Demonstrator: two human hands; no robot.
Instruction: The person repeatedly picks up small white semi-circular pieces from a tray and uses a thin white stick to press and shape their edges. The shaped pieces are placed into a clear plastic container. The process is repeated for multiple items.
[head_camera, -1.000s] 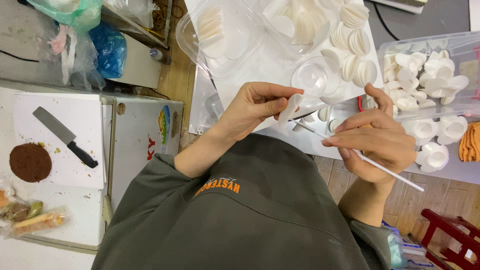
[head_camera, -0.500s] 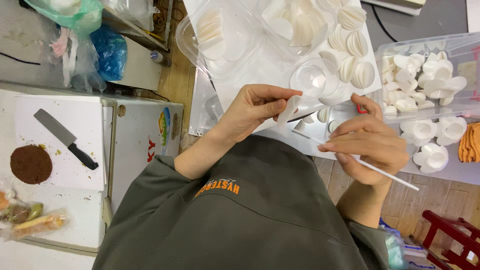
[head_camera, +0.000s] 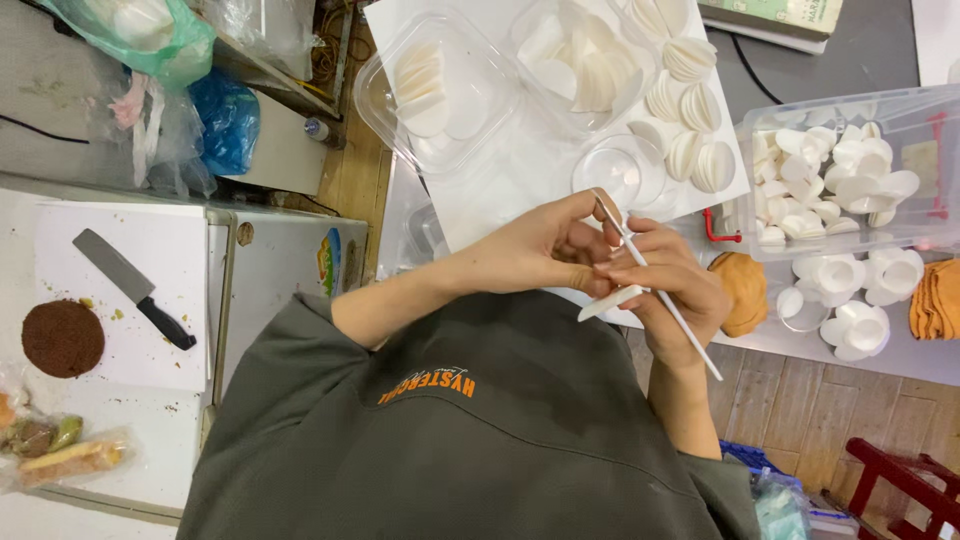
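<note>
The left hand (head_camera: 545, 250) and the right hand (head_camera: 665, 285) overlap, so the fingertips between them are hidden, and it is not possible to tell how firm each grip is. The thin white stick (head_camera: 660, 300) passes behind the right fingers in its middle part. The small white piece (head_camera: 612, 302) shows only its lower end. At the top edge of the surface (head_camera: 480, 220), the clear containers (head_camera: 440, 90) are cut off. The red stool (head_camera: 915, 490) is cut by the bottom right corner. The bags (head_camera: 60, 450) at the left edge are blurred.
</note>
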